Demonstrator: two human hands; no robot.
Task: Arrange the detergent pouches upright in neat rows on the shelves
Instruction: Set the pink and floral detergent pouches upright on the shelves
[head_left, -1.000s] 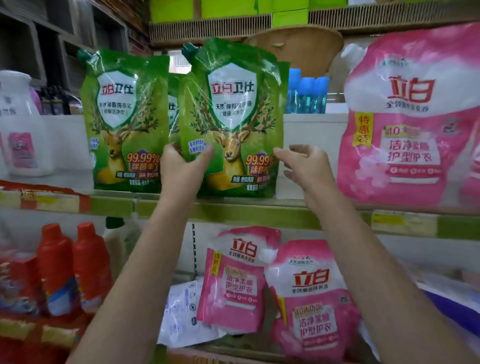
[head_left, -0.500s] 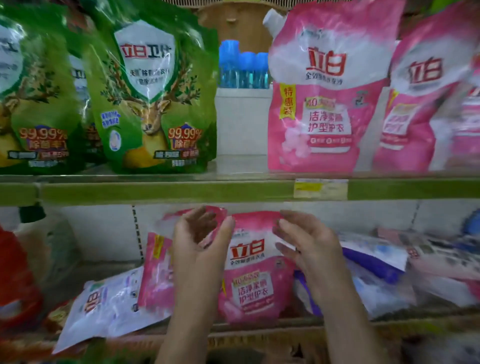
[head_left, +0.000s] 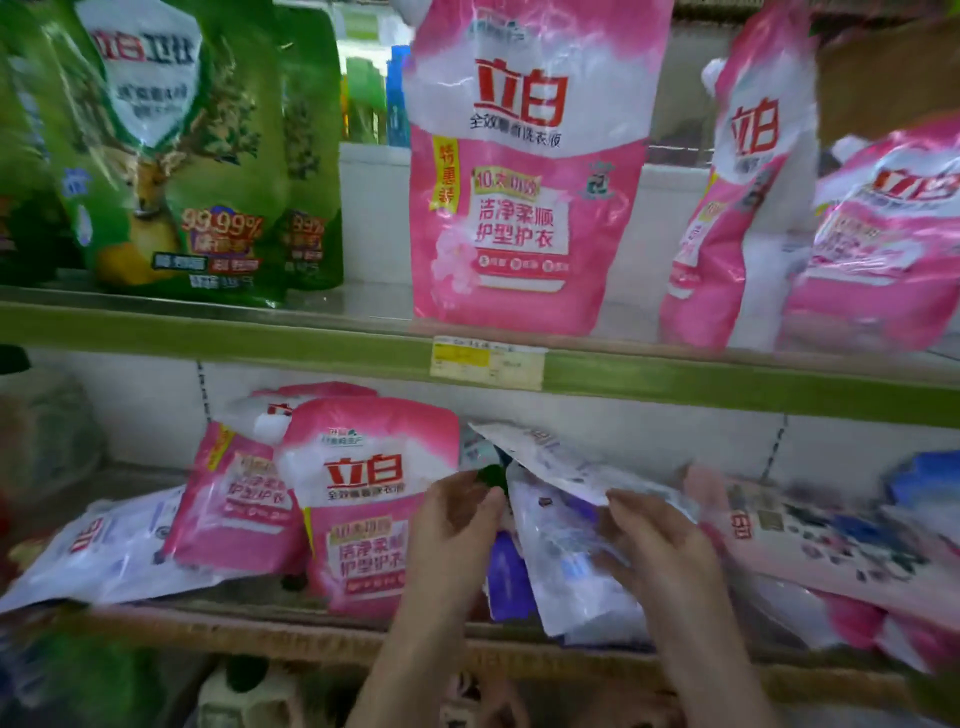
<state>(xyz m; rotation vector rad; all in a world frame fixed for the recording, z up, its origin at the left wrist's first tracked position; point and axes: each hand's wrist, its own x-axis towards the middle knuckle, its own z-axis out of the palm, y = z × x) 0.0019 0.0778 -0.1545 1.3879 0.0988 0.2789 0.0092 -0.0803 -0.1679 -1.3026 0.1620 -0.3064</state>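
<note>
On the lower shelf a white and purple pouch (head_left: 566, 566) leans between my hands. My right hand (head_left: 657, 545) grips its right side, thumb on top. My left hand (head_left: 457, 525) is cupped against its left edge with fingers apart, beside a dark green cap (head_left: 491, 475). Left of my hands a pink pouch (head_left: 363, 499) stands upright, and a second pink pouch (head_left: 236, 499) leans behind it. On the upper shelf green deer pouches (head_left: 171, 156) and a large pink pouch (head_left: 524, 171) stand upright.
A white pouch (head_left: 104, 545) lies flat at the lower left. Several pouches (head_left: 810, 535) lie piled at the lower right. Two more pink pouches (head_left: 743, 208) lean at the upper right. The green shelf edge (head_left: 260, 343) carries a yellow price label (head_left: 488, 361).
My hands left the green pouch on the upper shelf, dropped to the lower shelf, then slid right from the pink pouch to the white and purple one. The view shifted right and closer.
</note>
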